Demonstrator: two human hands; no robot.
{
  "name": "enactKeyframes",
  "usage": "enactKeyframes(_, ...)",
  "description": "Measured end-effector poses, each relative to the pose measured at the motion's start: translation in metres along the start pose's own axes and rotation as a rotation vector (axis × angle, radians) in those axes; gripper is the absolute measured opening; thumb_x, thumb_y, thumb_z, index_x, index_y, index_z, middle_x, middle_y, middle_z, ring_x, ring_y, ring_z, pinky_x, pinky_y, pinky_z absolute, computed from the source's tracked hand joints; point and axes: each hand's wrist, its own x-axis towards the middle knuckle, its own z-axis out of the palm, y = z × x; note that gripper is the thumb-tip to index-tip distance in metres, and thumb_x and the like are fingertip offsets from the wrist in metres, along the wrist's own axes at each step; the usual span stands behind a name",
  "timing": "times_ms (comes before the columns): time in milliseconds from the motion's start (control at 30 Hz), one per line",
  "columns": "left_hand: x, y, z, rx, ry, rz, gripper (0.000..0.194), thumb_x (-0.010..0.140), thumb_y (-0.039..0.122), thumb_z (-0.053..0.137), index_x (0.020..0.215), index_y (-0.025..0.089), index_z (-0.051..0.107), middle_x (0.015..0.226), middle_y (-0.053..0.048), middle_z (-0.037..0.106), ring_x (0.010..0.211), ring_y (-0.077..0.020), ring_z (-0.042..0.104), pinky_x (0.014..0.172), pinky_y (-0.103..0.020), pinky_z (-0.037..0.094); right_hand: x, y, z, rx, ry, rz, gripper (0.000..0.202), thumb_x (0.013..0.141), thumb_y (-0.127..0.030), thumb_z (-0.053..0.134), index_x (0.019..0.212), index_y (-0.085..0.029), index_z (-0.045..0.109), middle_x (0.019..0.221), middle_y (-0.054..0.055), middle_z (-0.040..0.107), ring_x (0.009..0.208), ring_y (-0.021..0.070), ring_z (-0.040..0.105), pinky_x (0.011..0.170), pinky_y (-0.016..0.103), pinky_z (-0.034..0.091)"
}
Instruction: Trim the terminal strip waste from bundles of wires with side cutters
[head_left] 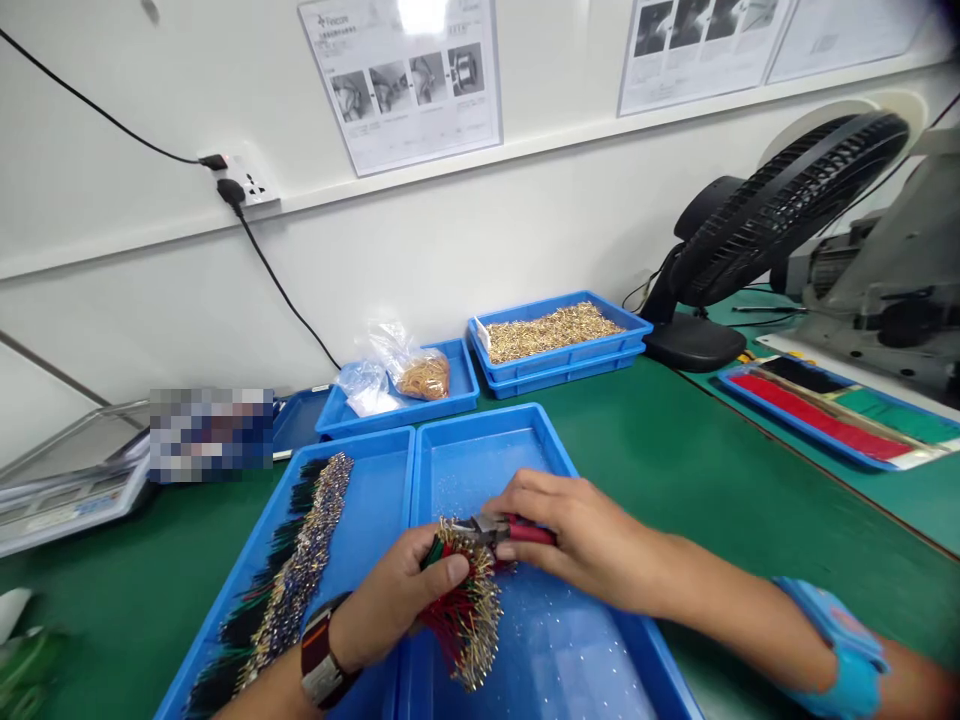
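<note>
My left hand [412, 585] is closed around a bundle of wires [469, 620], red and green with gold-coloured metal tips fanned outward. In my right hand [574, 535] is a pair of cutting pliers [521, 530] with red handles. Their jaws meet the upper edge of the bundle; whether they are closed on a tip I cannot tell. Both hands are over a blue tray [592, 650] with small bright bits scattered on its floor. To the left, a second blue tray [379, 490] holds a long row of tipped wires [292, 570], dark and green at one end.
Behind stand stacked blue trays [562, 362] filled with small gold-coloured pieces [551, 333] and another tray [465, 380] with plastic bags [424, 375]. A black fan [780, 220] is at the back right, near a tray of coloured wires [832, 410]. A scale [75, 495] sits at left.
</note>
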Motion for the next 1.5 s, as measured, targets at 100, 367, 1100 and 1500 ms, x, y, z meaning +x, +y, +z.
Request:
enactKeyframes(100,0.000,0.005,-0.003,0.113,0.016,0.026,0.058,0.092,0.067,0.072,0.112,0.013,0.077,0.099,-0.007,0.073,0.086,-0.0209,0.060,0.080,-0.030,0.048,-0.009,0.004,-0.030,-0.300,-0.130,0.005,0.034,0.105,-0.049,0.066,0.126,-0.024,0.074,0.096,0.004,0.071,0.078,0.0204,0.069,0.066,0.031,0.045)
enactKeyframes(367,0.000,0.011,-0.007,0.332,0.002,0.027,0.059,0.093,0.070,0.068,0.108,0.014,0.078,0.095,-0.006,0.073,0.085,-0.0212,0.059,0.078,-0.029,0.049,-0.019,-0.008,-0.027,-0.510,-0.183,-0.033,0.043,0.109,-0.059,0.052,0.110,-0.023,0.075,0.082,0.002,0.065,0.067,0.0214,0.065,0.058,0.035,0.034)
enactKeyframes(1100,0.000,0.010,-0.009,0.260,-0.108,0.033,0.058,0.093,0.071,0.068,0.094,0.013,0.073,0.086,-0.003,0.065,0.077,-0.0168,0.052,0.073,-0.026,0.046,-0.016,-0.002,-0.015,-0.546,-0.194,-0.100,0.041,0.110,-0.057,0.052,0.103,-0.021,0.071,0.085,0.003,0.063,0.070,0.0222,0.061,0.064,0.036,0.037)
enactKeyframes(1500,0.000,0.012,-0.005,-0.009,-0.103,-0.024,0.059,0.083,0.069,0.080,0.104,0.013,0.075,0.091,-0.005,0.070,0.080,-0.0186,0.058,0.077,-0.029,0.048,-0.018,-0.010,-0.025,-0.551,-0.109,-0.110,0.044,0.111,-0.057,0.049,0.104,-0.020,0.072,0.082,0.002,0.061,0.068,0.0207,0.059,0.061,0.036,0.033)
